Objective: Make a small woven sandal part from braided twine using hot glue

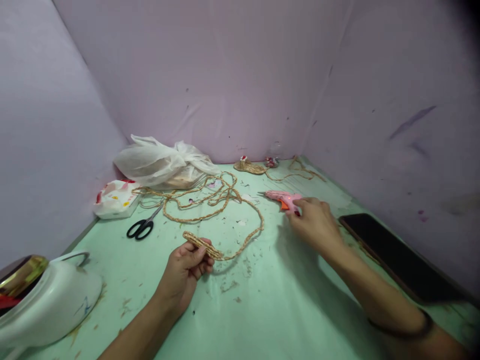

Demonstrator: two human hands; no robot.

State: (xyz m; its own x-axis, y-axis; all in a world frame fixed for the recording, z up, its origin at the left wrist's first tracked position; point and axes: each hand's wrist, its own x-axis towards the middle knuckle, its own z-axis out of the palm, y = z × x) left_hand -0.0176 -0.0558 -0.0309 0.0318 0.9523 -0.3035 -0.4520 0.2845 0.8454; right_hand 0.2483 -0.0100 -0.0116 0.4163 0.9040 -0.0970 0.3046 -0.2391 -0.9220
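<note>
Pinched in my left hand [189,265] is a flat, coiled piece of braided straw rope [198,243], tilted above the tabletop. From its right end the rope's tail curves up and back into loose loops [202,219] on the table. My right hand [313,220] is closed around the handle of a pink glue gun [279,195] with an orange trigger. Its metal nozzle points left, over the table. Some of the right fingers are hidden behind the hand.
Black-handled scissors [140,229] lie left of the loops, near a tissue pack [116,200] and a white plastic bag [165,162]. A finished-looking straw piece [249,166] sits by the back wall. A dark phone [393,255] lies right; a white container [56,300] stands front left.
</note>
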